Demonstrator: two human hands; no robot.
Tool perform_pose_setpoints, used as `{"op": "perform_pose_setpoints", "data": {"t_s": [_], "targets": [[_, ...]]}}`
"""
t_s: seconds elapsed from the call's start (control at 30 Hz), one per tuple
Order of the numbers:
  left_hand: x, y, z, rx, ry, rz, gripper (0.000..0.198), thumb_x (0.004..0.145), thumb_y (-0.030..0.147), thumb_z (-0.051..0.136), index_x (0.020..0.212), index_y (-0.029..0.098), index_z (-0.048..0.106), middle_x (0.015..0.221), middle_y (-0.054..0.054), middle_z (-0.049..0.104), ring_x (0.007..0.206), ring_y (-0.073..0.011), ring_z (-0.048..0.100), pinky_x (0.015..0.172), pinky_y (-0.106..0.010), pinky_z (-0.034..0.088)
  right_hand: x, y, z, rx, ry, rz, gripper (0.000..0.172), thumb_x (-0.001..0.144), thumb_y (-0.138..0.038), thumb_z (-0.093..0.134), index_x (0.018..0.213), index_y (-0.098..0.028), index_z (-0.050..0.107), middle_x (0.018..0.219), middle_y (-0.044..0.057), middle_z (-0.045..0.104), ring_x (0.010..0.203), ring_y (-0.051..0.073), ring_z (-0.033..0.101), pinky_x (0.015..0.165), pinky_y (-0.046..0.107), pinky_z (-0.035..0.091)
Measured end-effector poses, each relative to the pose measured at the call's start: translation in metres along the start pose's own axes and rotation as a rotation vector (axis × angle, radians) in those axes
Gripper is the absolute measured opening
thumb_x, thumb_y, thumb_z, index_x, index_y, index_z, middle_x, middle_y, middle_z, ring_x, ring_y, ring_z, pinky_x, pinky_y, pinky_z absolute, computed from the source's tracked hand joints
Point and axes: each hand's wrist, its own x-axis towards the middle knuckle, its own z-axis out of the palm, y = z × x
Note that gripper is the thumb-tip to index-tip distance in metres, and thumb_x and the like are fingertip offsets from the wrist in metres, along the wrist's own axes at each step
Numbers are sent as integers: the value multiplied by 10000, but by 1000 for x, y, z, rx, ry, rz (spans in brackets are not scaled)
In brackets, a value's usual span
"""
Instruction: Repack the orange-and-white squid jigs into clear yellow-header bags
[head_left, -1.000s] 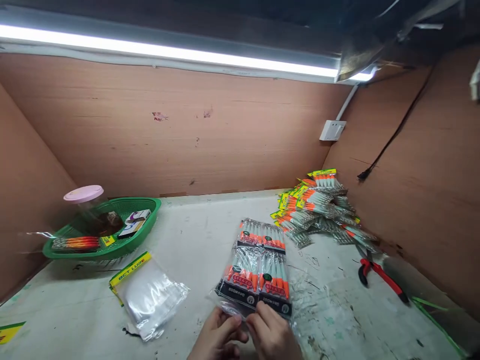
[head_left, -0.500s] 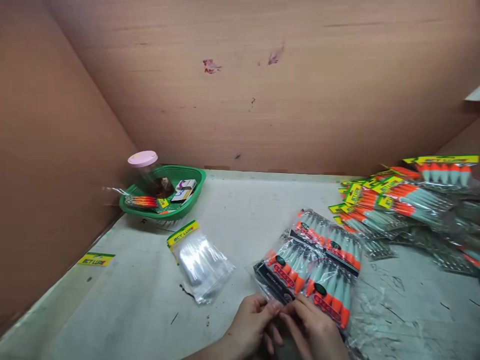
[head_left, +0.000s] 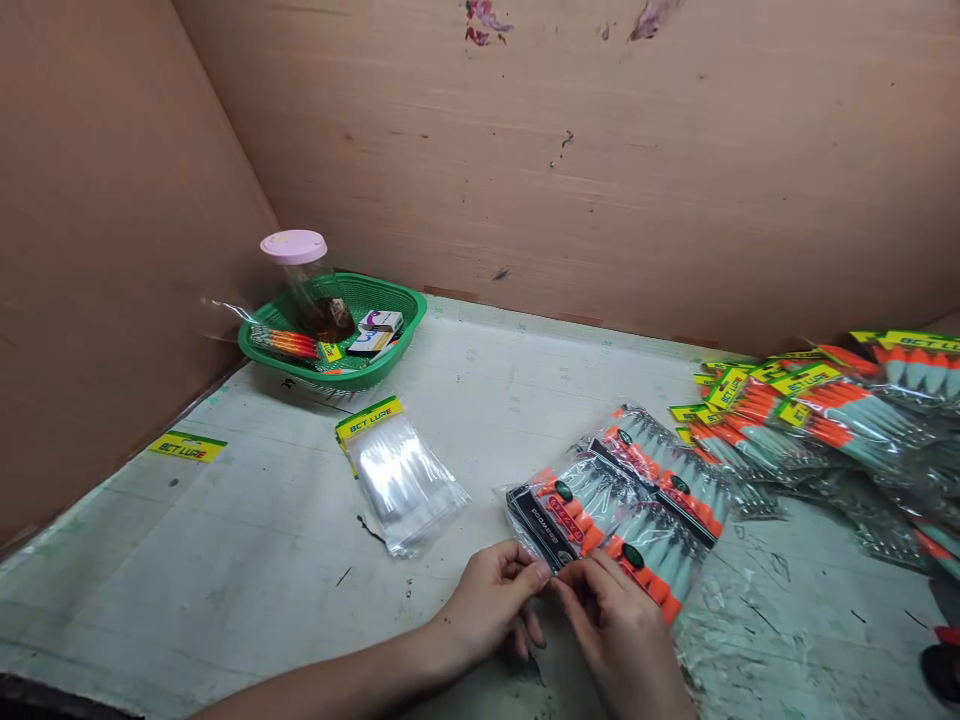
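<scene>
A clear plastic bag (head_left: pixel 637 475) lies on the table, holding several packs of orange and pale-green lures with black header cards. My left hand (head_left: pixel 495 605) is closed in a pinch at the bag's near edge, thumb against the fingers. Right beside it, my right hand (head_left: pixel 619 625) also pinches the near edge and covers part of the bag. The fingertips almost meet, and the exact grip between them is partly hidden. To the left is a stack of clear empty sleeves (head_left: pixel 405 480) with yellow "BCT LURE" headers.
A green basket (head_left: pixel 409 335) at the back left holds a pink-lidded jar (head_left: pixel 296 260), a lure pack and a small box. Many yellow-headed lure packs (head_left: pixel 810 415) are heaped at right. A loose yellow label (head_left: pixel 187 446) lies far left. Brown boards wall the back and left.
The camera view has tilted and shifted, so the table contents sit differently. Both hands stay at the bag's near edge, now slightly farther apart, and more of the left forearm shows.
</scene>
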Motion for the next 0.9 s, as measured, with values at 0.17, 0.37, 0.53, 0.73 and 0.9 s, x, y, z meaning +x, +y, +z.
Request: {"op": "perform_pose_setpoints", "data": {"t_s": [0.17,0.37,0.53,0.73,0.9], "targets": [[2,3,2,-24,6,-14,488,633,622,614,765,168,492,552,52,538,373,-76,500,338,-188,349,-9,1,7,-336,4,-129,410,1001,-294,249,835,-191,610,798,55,646,478,118,596,394,220,375],[4,1,5,-12,-24,-47,585,541,686,652,766,169,495,508,51,538,368,-96,506,333,-200,363,-5,5,10,-336,-16,-69,478,1007,-322,197,710,-210,555,662,3,567,401,112,538,367,243,341],[7,0,2,23,-29,-32,612,536,722,623,758,162,518,404,57,503,323,-94,448,332,-204,341,-4,20,8,-205,-52,-123,424,988,-373,295,675,-213,532,644,-3,562,433,105,568,376,211,380],[8,1,1,72,-12,9,521,640,680,577,750,177,495,394,71,490,310,-84,423,347,-196,317,3,18,1,-43,-184,-58,293,929,-282,400,703,-221,577,684,13,598,532,132,618,449,213,435],[9,1,4,95,3,22,491,658,649,578,764,179,481,430,70,496,335,-89,446,342,-198,330,5,1,6,-57,-30,110,352,928,-278,345,619,-206,497,611,12,545,484,135,553,457,240,389]]}}
